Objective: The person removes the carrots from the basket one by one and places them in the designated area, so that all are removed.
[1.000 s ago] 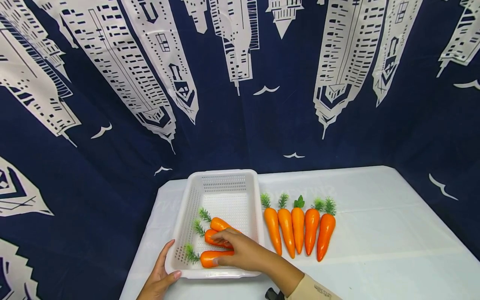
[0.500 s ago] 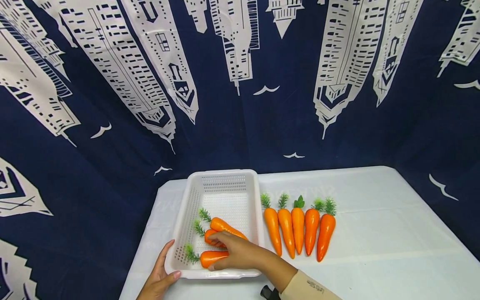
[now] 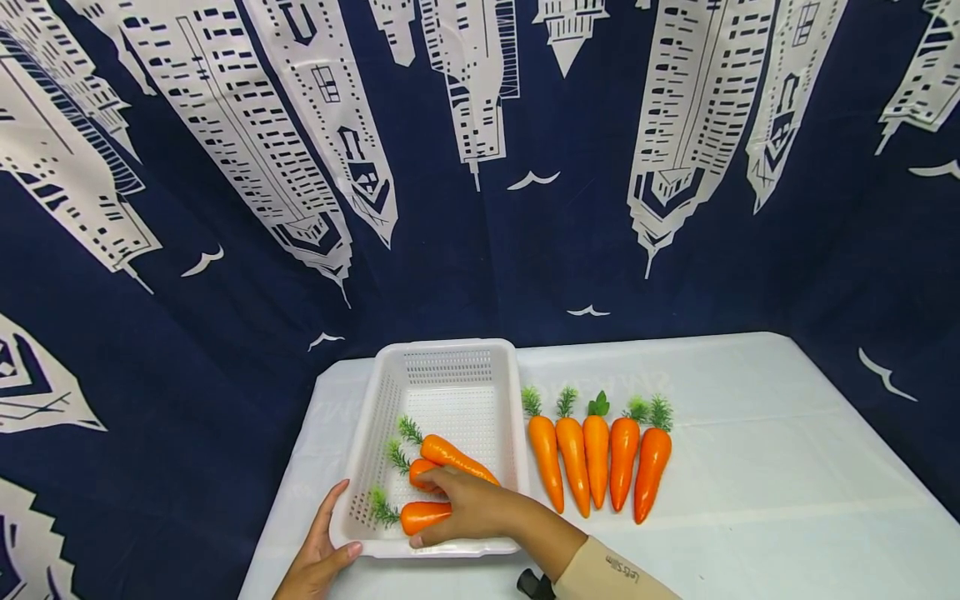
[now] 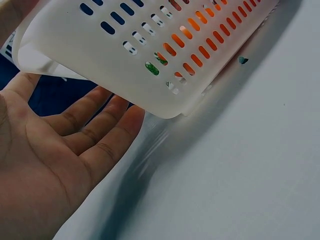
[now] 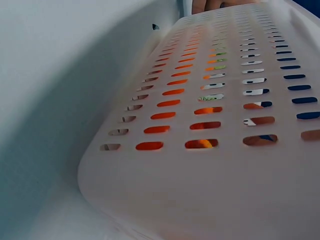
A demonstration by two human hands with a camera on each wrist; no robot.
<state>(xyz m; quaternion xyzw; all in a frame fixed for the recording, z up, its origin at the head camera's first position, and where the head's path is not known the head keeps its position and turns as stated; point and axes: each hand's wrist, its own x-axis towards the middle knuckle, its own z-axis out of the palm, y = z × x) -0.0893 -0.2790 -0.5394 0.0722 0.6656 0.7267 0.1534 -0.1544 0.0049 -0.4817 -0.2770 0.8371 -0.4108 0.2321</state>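
A white perforated plastic basket (image 3: 428, 547) stands on the table with three carrots lying crosswise in it. My left hand (image 3: 313, 557) holds its near left corner, thumb at the front wall and fingers along the side; the left wrist view shows the fingers (image 4: 107, 130) against that corner. Inside the basket, my right hand (image 3: 472, 508) spreads over the front carrot (image 3: 420, 517) and the middle carrot (image 3: 422, 475), hiding their tips. Its thumb lies in front of the front carrot. Behind them the back carrot (image 3: 453, 456) shows almost whole. The right wrist view shows mainly the basket wall (image 5: 200, 175).
Right of the basket, several carrots (image 3: 596, 458) lie side by side on the white-covered table (image 3: 757, 467), green tops pointing away. A dark blue cloth with white buildings (image 3: 487, 258) hangs behind. A small black object (image 3: 534, 585) shows beside the right sleeve.
My right hand has shifted slightly left and towards me, its thumb sliding from on top of the front carrot to its near side. More of the back carrot shows. The left hand stays put.
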